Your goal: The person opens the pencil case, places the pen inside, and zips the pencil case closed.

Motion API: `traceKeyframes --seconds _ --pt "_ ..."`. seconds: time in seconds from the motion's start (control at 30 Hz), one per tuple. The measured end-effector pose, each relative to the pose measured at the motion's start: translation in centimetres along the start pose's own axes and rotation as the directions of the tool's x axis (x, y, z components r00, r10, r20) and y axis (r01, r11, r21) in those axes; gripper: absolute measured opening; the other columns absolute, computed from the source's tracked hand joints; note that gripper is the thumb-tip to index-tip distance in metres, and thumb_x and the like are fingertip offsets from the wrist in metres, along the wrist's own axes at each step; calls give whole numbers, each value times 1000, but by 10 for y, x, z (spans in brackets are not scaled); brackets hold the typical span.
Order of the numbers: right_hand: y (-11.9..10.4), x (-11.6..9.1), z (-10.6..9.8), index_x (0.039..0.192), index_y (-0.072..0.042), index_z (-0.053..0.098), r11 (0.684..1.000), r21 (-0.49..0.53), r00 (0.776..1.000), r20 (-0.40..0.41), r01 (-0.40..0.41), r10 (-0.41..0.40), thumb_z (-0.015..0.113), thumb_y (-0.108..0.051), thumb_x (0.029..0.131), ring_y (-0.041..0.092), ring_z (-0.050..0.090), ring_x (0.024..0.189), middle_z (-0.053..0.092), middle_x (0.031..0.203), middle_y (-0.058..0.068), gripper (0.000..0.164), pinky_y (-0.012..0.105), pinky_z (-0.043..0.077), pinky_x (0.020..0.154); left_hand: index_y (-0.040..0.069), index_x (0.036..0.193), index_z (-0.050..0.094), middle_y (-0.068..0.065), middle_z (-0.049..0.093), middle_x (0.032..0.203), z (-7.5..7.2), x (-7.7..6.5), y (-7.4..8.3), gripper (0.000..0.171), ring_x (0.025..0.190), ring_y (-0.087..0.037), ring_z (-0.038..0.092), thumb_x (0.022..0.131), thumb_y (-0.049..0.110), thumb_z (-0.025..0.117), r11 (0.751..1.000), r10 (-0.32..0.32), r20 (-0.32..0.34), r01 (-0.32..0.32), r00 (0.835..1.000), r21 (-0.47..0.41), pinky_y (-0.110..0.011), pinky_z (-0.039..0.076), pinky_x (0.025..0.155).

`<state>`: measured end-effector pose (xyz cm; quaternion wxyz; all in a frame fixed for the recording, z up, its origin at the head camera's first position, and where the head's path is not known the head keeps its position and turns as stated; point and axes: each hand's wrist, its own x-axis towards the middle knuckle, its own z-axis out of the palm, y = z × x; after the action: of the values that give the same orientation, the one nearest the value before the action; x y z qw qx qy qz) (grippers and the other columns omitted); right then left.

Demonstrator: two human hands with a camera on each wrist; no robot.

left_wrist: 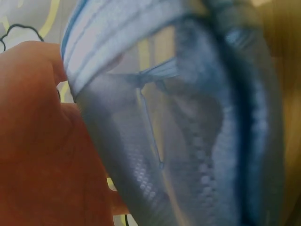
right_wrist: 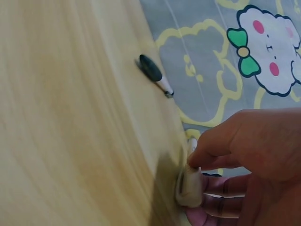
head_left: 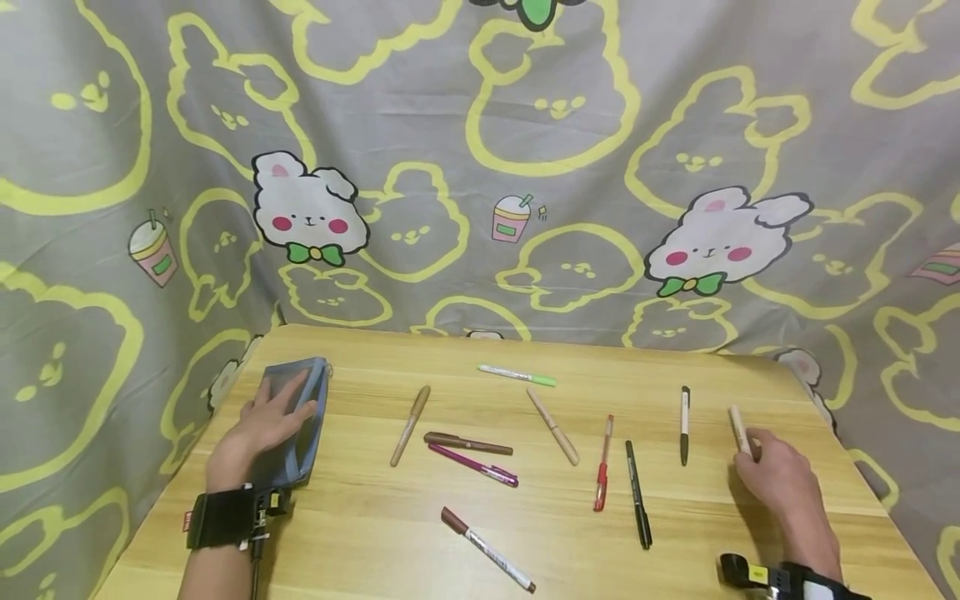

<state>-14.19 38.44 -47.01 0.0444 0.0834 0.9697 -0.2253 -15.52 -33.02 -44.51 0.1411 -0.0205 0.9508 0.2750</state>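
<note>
At the table's left side lies a blue-grey pencil pouch with a see-through mesh face. My left hand rests on it, fingers spread across its upper part. Close up in the left wrist view, the pouch fills the middle and hides part of the hand. On the far right, my right hand pinches a beige pen between thumb and fingers, low over the table. Its blunt end faces the camera in the right wrist view. The nearest loose pen is a white-and-black one.
Across the wooden table lie several pens: a red gel pen, a black pen, a purple pen, a brown-capped marker and a green-tipped marker at the back. A patterned grey curtain hangs behind.
</note>
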Motion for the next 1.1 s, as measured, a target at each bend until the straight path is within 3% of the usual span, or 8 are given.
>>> traceKeyframes --seconds 0.33,0.47,0.67,0.87,1.1 --pt "-15 -9 -8 145 18 35 996 56 997 -30 67 -66 54 -13 98 45 65 92 62 116 38 60 40 50 66 7 164 17 -45 -7 158 7 1 20 68 135 -77 -2 110 41 41 998 68 9 -68 998 -1 -88 10 100" --pt "-31 -14 -12 144 18 38 991 65 989 -94 120 -114 56 -10 97 46 67 92 64 113 37 58 35 50 63 7 164 18 -46 -6 158 8 0 26 64 134 -78 5 111 39 38 997 71 0 -71 997 17 -87 15 101" --pt "-63 -19 -18 141 17 43 982 73 972 -173 173 -158 60 -7 95 51 67 96 65 108 35 54 37 52 62 6 164 18 -47 -3 158 12 -2 30 62 137 -74 8 112 37 33 995 95 7 -95 995 26 -85 20 102" --pt "-93 -14 -18 144 14 43 973 127 971 -167 194 -172 58 -9 96 50 68 100 65 110 33 55 39 54 65 8 165 14 -44 -6 159 13 -2 36 62 143 -67 0 113 38 28 996 92 22 -92 995 -2 -83 18 104" --pt "-120 -10 -1 147 11 43 951 233 976 -117 204 -181 56 -8 96 45 68 101 65 112 28 56 35 55 67 9 165 13 -42 -4 161 15 0 43 62 145 -63 0 113 39 25 994 109 29 -109 994 9 -82 20 105"
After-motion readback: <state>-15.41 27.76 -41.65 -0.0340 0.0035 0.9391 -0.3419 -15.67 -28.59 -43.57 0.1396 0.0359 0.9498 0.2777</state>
